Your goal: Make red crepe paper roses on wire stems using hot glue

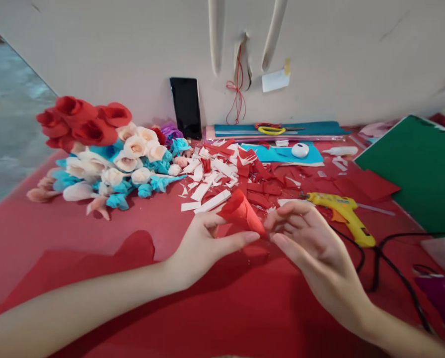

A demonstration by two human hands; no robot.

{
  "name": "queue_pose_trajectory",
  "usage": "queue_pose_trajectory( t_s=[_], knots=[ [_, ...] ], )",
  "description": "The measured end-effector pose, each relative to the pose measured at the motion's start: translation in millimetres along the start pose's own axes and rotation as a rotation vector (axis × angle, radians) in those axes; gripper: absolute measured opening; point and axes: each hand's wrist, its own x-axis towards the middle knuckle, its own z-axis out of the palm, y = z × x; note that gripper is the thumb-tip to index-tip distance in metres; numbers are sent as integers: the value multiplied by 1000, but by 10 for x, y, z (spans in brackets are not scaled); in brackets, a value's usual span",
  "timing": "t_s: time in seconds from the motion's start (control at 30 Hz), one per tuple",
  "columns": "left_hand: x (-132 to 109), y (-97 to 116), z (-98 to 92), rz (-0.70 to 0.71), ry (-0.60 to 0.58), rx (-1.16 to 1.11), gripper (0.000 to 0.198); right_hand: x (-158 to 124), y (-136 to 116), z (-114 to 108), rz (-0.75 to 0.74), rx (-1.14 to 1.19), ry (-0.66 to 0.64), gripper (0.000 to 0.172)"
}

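A red paper cone (243, 215), rolled with its wide end toward the upper left, is held above the table. My left hand (203, 243) pinches it between thumb and fingers; part of those fingers is hidden behind the paper. Beside the narrow end is my right hand (315, 253), its fingers curved and a gap showing between thumb and forefinger. Whether its fingertips touch the paper I cannot tell. Under my left forearm lies a sheet of red paper (103, 263) with a rounded edge. White and red paper scraps (218, 174) are strewn behind the cone.
Red, white and blue paper flowers (95, 129) are heaped at left. A black phone (186, 107) leans on the wall. Yellow-handled scissors (273, 130) lie at the back. A yellow glue gun (347, 214) with a black cord (397, 273) and a green board (416, 169) are at right.
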Motion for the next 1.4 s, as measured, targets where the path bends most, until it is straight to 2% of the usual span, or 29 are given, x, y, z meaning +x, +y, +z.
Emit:
queue_pose_trajectory(
  t_s=[0.13, 0.27, 0.33, 0.47, 0.53, 0.67, 0.87, 1.1, 1.4],
  knots=[
    [41, 11, -42, -37, 92, 67, 13, 45, -2, -32, 23, -132, -19, 15],
    [79, 8, -78, -19, 87, 19, 10, 71, 67, -33, 58, -314, -180, 21],
    [89, 3, -88, -30, 79, 11, 10, 62, 108, -24, 95, -330, -243, 19],
    [93, -33, -91, -72, 138, 68, 16, 31, 160, -8, 145, -294, -298, 33],
    [94, -54, -85, -13, 109, 39, 15, 21, 166, -2, 149, -268, -286, 35],
    [94, -62, -69, 89, -42, -77, 11, 13, 162, 14, 118, -173, -255, 28],
    [62, -25, -54, -7, -43, -69, 13, 2, 185, 50, 106, -200, -276, 27],
    [43, -21, -35, -100, -192, -233, 14, -3, 226, 44, 129, -207, -303, 26],
    [16, -70, 2, -131, -196, -338, 18, -26, 215, 60, 114, -199, -322, 27]
  ],
)
